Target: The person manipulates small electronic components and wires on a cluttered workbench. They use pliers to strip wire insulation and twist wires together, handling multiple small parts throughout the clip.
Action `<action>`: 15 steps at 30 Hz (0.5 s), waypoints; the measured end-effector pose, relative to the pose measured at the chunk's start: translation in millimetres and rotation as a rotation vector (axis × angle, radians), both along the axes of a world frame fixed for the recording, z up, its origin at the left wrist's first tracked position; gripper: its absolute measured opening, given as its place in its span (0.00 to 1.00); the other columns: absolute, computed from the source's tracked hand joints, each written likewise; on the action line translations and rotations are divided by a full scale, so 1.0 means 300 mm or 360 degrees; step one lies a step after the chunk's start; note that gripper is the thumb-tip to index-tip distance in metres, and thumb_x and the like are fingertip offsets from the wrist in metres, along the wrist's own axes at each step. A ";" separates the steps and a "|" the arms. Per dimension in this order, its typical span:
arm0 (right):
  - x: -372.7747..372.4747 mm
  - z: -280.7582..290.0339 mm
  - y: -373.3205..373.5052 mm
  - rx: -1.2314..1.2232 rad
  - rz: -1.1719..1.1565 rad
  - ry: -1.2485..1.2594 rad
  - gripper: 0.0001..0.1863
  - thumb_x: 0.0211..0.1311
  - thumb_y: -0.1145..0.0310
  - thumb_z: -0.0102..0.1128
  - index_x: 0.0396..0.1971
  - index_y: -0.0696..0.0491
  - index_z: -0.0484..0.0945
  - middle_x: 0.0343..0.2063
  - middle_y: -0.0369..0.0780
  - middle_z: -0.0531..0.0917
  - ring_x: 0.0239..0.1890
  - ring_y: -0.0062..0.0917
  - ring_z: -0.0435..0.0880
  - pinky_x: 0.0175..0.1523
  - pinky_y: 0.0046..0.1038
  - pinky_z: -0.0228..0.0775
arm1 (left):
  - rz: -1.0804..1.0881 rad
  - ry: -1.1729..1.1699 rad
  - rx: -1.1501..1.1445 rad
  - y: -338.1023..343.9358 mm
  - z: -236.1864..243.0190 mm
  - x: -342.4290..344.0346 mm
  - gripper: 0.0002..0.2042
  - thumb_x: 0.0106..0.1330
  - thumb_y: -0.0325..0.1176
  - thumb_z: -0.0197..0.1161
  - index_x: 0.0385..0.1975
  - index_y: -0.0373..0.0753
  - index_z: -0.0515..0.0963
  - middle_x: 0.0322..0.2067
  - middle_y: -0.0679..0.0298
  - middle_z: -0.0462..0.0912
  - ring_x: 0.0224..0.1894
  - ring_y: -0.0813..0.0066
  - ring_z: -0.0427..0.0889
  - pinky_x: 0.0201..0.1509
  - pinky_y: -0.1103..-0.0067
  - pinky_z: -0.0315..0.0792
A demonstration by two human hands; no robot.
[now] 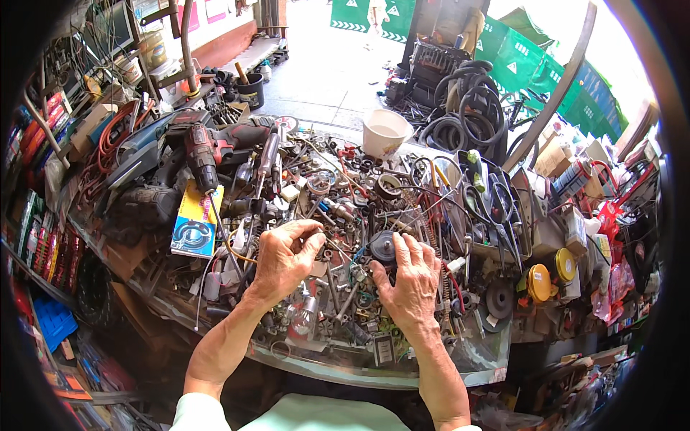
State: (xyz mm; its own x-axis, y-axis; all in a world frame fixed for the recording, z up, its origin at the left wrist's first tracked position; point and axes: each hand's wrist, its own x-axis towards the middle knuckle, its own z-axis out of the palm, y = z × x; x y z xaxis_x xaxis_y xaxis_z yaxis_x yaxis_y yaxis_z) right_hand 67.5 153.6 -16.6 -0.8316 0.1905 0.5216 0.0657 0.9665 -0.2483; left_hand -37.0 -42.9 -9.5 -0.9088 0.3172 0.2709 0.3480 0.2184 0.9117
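My left hand (282, 260) hovers over a heap of small metal parts, thumb and fingertips pinched together. Anything between them is too small to make out. My right hand (411, 286) is to its right, thumb and fingers apart. Its index finger and thumb are at the edge of a dark round disc (382, 246) with a bright centre; I cannot tell whether they grip it. A clear light bulb (302, 316) lies in the heap between my forearms. Left of my left hand is a yellow-and-blue box (194, 228) with a ring pictured on it.
A red-and-black cordless drill (203, 154) lies at the left. A white tub (384, 134) stands at the far side. Large scissors (496, 205) stand among tools at the right, with two yellow reels (539, 282) beyond. Black hoses (474, 104) hang behind. The glass table edge (359, 375) runs in front.
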 end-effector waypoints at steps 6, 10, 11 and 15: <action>-0.036 0.011 0.022 -0.0161 -0.0014 -0.0080 0.23 0.54 0.59 0.68 0.47 0.57 0.81 0.45 0.42 0.84 0.51 0.38 0.77 0.60 0.38 0.61 | 0.0077 0.0103 -0.0111 -0.004 0.008 0.000 0.09 0.63 0.28 0.67 0.40 0.31 0.84 0.34 0.56 0.87 0.28 0.76 0.84 0.29 0.80 0.76; -0.055 0.003 0.040 -0.0209 0.0058 0.0041 0.20 0.53 0.65 0.69 0.46 0.55 0.80 0.42 0.40 0.84 0.50 0.35 0.76 0.60 0.39 0.59 | 0.0089 0.0276 -0.0171 0.001 -0.009 -0.004 0.09 0.63 0.28 0.67 0.40 0.31 0.84 0.35 0.53 0.87 0.30 0.69 0.86 0.30 0.78 0.77; -0.053 0.005 0.031 -0.0247 0.0090 0.0105 0.19 0.51 0.68 0.70 0.45 0.54 0.80 0.41 0.40 0.84 0.49 0.35 0.77 0.60 0.39 0.59 | 0.0092 0.0308 -0.0187 0.005 -0.011 -0.006 0.09 0.62 0.28 0.67 0.40 0.31 0.84 0.36 0.53 0.87 0.30 0.68 0.86 0.31 0.78 0.77; -0.052 -0.002 -0.056 -0.0307 0.0416 0.0449 0.17 0.48 0.79 0.67 0.42 0.54 0.79 0.37 0.41 0.83 0.39 0.35 0.81 0.50 0.38 0.71 | 0.0110 0.0316 -0.0199 0.003 -0.012 -0.006 0.09 0.62 0.28 0.68 0.40 0.31 0.84 0.34 0.52 0.87 0.29 0.68 0.86 0.31 0.77 0.76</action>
State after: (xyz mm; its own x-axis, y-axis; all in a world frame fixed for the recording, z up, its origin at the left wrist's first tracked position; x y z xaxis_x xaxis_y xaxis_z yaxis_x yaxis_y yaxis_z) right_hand 52.0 136.7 -17.2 -0.6947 0.1086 0.7111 -0.2718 0.8756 -0.3993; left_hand -38.8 -42.0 -13.0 -0.8624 0.2985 0.4088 0.4979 0.3550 0.7912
